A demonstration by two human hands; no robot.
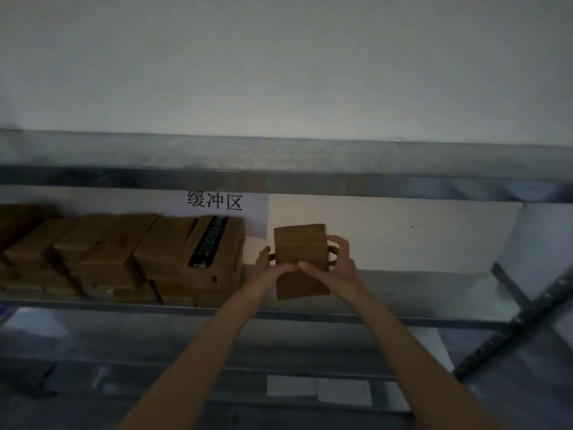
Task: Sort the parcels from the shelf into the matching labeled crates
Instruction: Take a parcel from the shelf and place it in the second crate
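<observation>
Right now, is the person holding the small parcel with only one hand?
No, the left hand and the right hand both hold the small parcel, one on each side.

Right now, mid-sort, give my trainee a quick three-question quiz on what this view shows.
1. True or false: the left hand and the right hand both grip one parcel.
2. The stack on the shelf lies on which side of that parcel? A left, B right, C above.
3. Fill in: one parcel in the stack carries a black strip of ___.
Key: 1 true; 2 A; 3 tape.
</observation>
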